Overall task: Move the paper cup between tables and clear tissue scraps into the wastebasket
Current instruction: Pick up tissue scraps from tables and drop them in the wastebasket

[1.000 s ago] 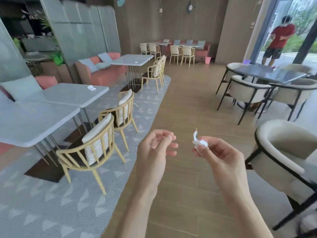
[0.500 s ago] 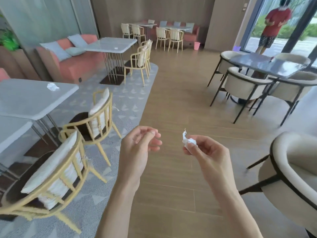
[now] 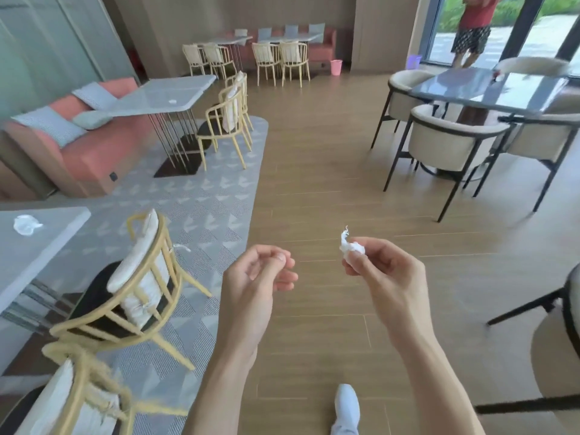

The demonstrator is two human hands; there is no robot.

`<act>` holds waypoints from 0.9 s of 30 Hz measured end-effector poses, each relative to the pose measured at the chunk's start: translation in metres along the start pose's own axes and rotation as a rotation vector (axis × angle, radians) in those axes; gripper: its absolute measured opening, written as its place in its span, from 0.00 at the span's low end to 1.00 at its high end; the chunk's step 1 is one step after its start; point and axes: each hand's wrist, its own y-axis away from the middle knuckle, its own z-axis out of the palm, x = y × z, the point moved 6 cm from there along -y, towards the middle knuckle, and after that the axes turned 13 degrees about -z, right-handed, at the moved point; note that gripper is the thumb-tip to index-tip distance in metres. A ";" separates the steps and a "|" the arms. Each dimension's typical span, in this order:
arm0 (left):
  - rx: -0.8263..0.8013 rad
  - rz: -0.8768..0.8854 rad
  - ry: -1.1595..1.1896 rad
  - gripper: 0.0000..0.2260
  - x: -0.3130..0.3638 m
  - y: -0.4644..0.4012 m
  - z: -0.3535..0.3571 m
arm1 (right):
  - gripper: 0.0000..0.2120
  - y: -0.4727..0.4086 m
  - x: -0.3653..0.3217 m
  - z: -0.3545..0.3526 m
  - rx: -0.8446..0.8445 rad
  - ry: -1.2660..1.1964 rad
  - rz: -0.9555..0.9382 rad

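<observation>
Tissue scrap (image 3: 351, 246), crumpled, is pinched at the tips of the right hand (image 3: 384, 277) fingers (image 3: 356, 262), above the wooden floor (image 3: 314, 183). Left hand (image 3: 254, 284) fingers curl loosely, holding nothing. Well left of them, another scrap (image 3: 25, 225) lies on the near counter (image 3: 28, 255). Far beyond, a pink wastebasket (image 3: 336, 66) stands by the wall.

A crumpled white tissue scrap (image 3: 351, 247) sits pinched at my right fingertips, one twisted tail sticking up. Another crumpled scrap (image 3: 25, 224) lies on the grey table (image 3: 37, 255) to my left.
</observation>
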 end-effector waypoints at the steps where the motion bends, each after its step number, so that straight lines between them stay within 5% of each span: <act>1: 0.006 0.001 -0.007 0.10 0.005 -0.025 0.008 | 0.04 -0.027 0.011 0.005 0.006 -0.013 -0.004; 9: 0.027 0.170 0.041 0.06 0.108 -0.223 0.072 | 0.02 -0.258 0.036 0.057 0.005 -0.146 -0.113; 21: 0.139 -0.010 0.121 0.11 0.092 -0.519 0.074 | 0.03 -0.479 0.183 0.186 -0.157 -0.013 -0.004; 27: 0.093 -0.004 0.137 0.09 0.154 -0.714 0.073 | 0.04 -0.643 0.215 0.266 -0.086 0.053 -0.040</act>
